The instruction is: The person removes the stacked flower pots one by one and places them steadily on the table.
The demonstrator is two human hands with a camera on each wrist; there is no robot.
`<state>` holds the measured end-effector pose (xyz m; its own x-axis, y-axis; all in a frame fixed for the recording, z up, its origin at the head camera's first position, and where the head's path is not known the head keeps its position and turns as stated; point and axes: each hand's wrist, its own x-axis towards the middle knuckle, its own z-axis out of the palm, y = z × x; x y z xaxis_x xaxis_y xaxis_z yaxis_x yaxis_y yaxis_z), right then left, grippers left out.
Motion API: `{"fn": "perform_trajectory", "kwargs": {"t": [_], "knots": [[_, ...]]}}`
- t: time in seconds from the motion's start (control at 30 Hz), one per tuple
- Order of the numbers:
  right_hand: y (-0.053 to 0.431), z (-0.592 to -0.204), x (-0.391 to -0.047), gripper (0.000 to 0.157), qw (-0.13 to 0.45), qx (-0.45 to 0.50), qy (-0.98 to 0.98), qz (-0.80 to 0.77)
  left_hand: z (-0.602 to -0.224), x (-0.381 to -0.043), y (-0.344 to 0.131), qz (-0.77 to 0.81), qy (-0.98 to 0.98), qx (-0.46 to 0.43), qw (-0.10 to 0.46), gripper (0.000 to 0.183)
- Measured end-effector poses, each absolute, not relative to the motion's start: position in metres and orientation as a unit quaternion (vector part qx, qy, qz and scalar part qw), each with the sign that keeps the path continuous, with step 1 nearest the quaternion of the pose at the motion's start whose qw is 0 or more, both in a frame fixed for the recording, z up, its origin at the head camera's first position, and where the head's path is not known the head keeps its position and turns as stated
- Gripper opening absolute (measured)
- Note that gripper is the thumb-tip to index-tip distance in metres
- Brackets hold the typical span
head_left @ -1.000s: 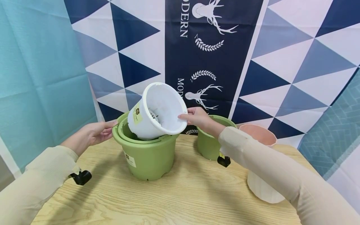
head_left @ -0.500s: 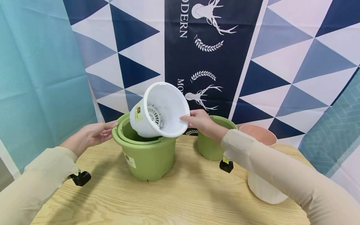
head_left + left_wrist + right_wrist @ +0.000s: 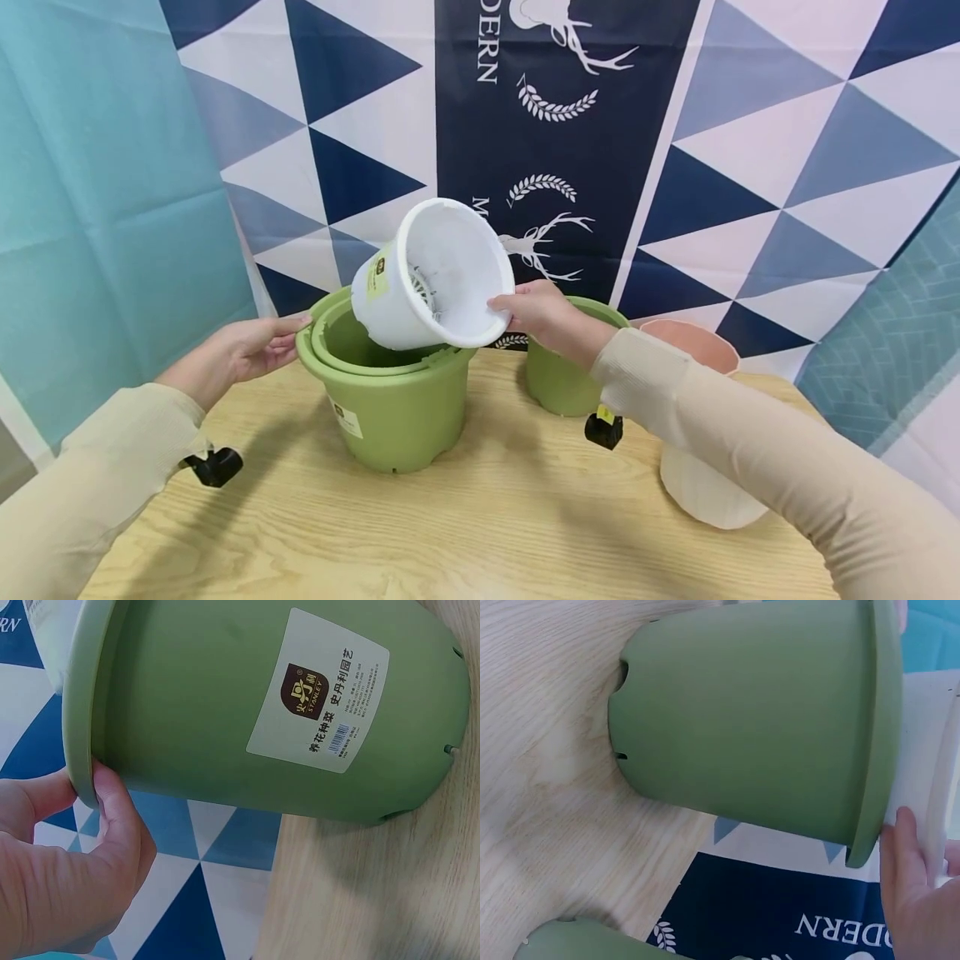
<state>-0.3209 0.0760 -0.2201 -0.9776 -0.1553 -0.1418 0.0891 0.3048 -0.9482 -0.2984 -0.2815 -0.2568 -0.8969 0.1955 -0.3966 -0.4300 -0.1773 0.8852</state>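
Left hand (image 3: pixel 71 881) pinches rim (image 3: pixel 79 712) of green pot (image 3: pixel 191 705).
Pot label (image 3: pixel 356 671): brown STANLEY logo (image 3: pixel 304 691), Chinese text (image 3: pixel 336 696), barcode (image 3: pixel 339 738); wood-grain tabletop (image 3: pixel 360 892) at base, triangle-patterned cloth (image 3: pixel 187 919) behind.

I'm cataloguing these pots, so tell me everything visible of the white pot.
The white pot looks like plastic, with a thick rim, slotted base and yellowish label. It tilts over the nested green pots, mouth facing up and right. The right hand pinches its rim; its contact with the green pots is unclear.
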Motion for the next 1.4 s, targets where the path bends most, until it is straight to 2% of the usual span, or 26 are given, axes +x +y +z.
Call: {"fn": "perform_trajectory", "kwargs": {"t": [0.1, 0.2, 0.33, 0.5, 0.77, 1.2, 1.4], "knots": [[0.080, -0.220, -0.322, 0.035, 0.116, -0.024, 0.787, -0.605, -0.257, -0.298, -0.283, 0.767, 0.600, -0.095, 0.207, 0.001], [0.083, -0.221, -0.322, 0.035, 0.122, -0.027, 0.776, -0.618, -0.256, -0.298, -0.284, 0.773, 0.591, -0.097, 0.210, 0.008], [0.087, -0.223, -0.320, 0.036, 0.131, -0.025, 0.766, -0.629, -0.255, -0.298, -0.284, 0.777, 0.584, -0.100, 0.211, 0.005], [0.095, -0.225, -0.316, 0.037, 0.151, -0.035, 0.746, -0.648, -0.256, -0.300, -0.283, 0.780, 0.582, -0.098, 0.209, 0.011], [0.107, -0.223, -0.308, 0.019, 0.174, -0.022, 0.733, -0.658, -0.256, -0.299, -0.284, 0.783, 0.577, -0.095, 0.213, 0.016], [0.122, -0.220, -0.303, 0.024, 0.163, -0.015, 0.744, -0.648, -0.255, -0.296, -0.281, 0.789, 0.567, -0.101, 0.215, 0.021], [0.131, -0.221, -0.303, 0.036, 0.166, -0.019, 0.749, -0.641, -0.257, -0.295, -0.283, 0.789, 0.568, -0.100, 0.213, 0.015]]}}
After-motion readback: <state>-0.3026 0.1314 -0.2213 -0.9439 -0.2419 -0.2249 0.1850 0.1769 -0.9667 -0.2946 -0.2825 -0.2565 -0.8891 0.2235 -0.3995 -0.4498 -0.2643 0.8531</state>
